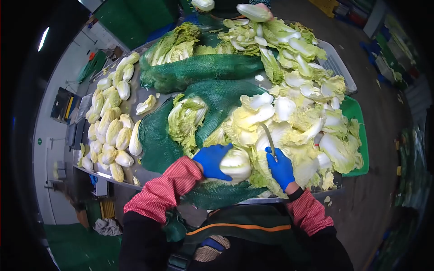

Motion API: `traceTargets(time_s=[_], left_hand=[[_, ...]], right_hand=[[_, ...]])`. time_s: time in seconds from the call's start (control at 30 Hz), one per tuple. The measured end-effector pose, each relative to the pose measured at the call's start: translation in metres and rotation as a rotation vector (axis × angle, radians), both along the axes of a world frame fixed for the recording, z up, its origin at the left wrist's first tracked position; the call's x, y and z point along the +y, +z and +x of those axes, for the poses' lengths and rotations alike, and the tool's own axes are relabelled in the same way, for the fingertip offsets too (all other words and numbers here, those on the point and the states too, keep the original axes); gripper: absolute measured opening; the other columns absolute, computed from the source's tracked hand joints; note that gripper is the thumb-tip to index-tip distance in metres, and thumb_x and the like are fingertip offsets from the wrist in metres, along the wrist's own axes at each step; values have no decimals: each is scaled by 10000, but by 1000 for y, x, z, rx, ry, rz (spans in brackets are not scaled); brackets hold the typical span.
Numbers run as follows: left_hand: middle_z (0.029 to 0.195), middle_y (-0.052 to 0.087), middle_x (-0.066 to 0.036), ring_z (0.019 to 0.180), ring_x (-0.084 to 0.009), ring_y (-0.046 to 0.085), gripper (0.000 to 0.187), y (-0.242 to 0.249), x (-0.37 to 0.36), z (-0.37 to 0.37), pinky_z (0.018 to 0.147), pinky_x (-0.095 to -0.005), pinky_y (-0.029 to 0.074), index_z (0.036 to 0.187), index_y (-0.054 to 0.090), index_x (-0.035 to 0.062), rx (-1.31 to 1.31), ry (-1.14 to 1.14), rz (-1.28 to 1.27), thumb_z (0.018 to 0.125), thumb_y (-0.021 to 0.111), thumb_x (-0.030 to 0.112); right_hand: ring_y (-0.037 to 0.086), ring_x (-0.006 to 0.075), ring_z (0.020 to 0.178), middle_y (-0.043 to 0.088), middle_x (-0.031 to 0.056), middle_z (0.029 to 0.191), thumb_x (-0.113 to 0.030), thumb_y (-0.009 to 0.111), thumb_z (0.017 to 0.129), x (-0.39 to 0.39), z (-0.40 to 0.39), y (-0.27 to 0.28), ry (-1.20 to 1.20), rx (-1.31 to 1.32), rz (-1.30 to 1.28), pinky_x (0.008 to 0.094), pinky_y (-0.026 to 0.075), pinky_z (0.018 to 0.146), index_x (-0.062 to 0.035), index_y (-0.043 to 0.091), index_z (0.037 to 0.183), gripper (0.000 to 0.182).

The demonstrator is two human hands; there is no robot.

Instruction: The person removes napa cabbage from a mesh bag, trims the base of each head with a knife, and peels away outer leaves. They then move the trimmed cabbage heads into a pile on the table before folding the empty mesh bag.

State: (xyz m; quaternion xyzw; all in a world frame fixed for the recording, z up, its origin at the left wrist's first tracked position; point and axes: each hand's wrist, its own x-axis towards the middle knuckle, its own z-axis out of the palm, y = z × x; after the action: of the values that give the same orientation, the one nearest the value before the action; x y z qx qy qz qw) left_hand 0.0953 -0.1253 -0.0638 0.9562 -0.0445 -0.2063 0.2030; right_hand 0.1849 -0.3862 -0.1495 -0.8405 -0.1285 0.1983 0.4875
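Napa cabbage hearts (111,134) are kinda heaped on the left of the table (139,97), mesh sacks (212,70) mid-table, loose leaves (296,124) all over the right.

Surroundings, logged relative to the table (141,92). Left of table: white wall (50,119), bearing a small green sign (39,141). High, left of table: one light tube (44,39), lit. Beyond table's far left end: a large green sheet (135,20); nearer its left edge, a small orange item (92,56) (identity unclear at this size). Below table's near left corner: yellow crate (107,209), with a crumpled grey cloth (107,226) just beside it. Beyond table's far right corner: yellow bin (325,6). Right of table: floor (382,149), dark grey.
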Motion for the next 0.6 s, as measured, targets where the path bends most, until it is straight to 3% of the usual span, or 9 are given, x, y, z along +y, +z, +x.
traceTargets(time_s=[0.07,0.17,0.27,0.33,0.47,0.53,0.6], left_hand=[[1217,551,-232,1111,-378,558,1075,-26,23,1,963,-414,437,1381,372,32,-10,128,-138,573,805,594],[1284,535,-183,1178,-273,533,935,-23,53,4,1010,-363,406,1392,370,3,92,389,-566,703,765,497],[1316,517,-141,1214,-233,498,746,-4,67,9,1047,-363,368,1376,380,-21,-3,630,-990,823,700,363],[1325,507,-138,1227,-234,487,733,19,62,21,1051,-355,365,1394,350,-14,-7,665,-1216,837,690,321],[1278,536,-149,1184,-246,518,796,34,13,67,1008,-363,408,1340,416,-10,-220,502,-834,744,778,374],[1262,527,-204,1161,-287,532,1024,31,-33,85,983,-387,419,1373,359,-18,-253,446,-712,611,848,460],[1282,497,-247,1180,-344,513,1120,-7,-66,88,998,-416,407,1406,314,-18,-359,363,-433,574,845,513]], right_hand=[[652,255,676,659,131,764,-278,590,904,0,1,-2,4,-19,9,366,498,595,-116,627,1097,254],[472,58,467,535,-10,625,-243,561,940,0,0,29,-50,237,122,223,392,419,-109,630,1130,242],[448,51,467,512,-19,632,-222,528,951,-5,5,39,-99,434,222,213,385,402,-103,611,1160,254],[441,49,477,500,-22,637,-200,510,953,-8,9,43,-92,371,318,209,388,410,-99,589,1188,268],[471,57,502,486,-17,631,-174,489,939,-19,30,70,-46,83,356,235,419,453,-145,585,1194,274],[499,84,521,495,0,635,-187,494,943,-32,45,76,-35,90,285,254,456,476,-147,560,1216,284],[514,100,531,500,8,633,-197,500,945,-46,56,66,-52,142,199,266,477,493,-144,548,1221,285]])
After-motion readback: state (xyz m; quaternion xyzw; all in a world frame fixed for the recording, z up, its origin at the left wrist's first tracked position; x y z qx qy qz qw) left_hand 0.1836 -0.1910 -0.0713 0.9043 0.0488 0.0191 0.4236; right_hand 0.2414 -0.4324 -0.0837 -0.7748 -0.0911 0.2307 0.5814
